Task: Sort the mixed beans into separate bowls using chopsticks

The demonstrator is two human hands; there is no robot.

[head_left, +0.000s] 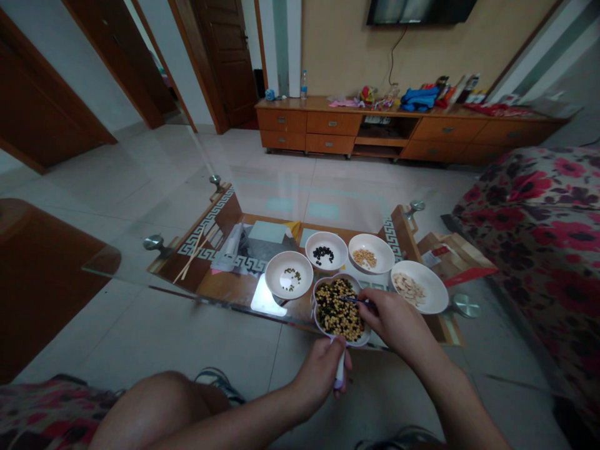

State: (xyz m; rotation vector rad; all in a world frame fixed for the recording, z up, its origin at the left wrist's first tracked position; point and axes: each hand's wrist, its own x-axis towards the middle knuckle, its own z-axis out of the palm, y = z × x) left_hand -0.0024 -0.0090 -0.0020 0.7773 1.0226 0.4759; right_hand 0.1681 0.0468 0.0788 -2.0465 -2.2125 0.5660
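A white bowl of mixed beans [338, 309] with a handle stands at the near edge of a glass table [140, 262]. My left hand [321, 370] is closed round the bowl's handle. My right hand [392, 319] pinches thin tweezers [352, 300] whose tips reach into the mixed beans. Behind it are white bowls: one with a few green beans [289, 275], one with black beans [326, 250], one with yellow beans [371, 253], and one with pale seeds [419, 286] to the right.
Chopsticks [194, 255] and papers lie on the shelf under the glass. A floral sofa [539, 225] stands at the right, a cardboard box [454, 256] beside the table. A wooden cabinet [403, 128] lines the far wall. My knee [164, 406] is below.
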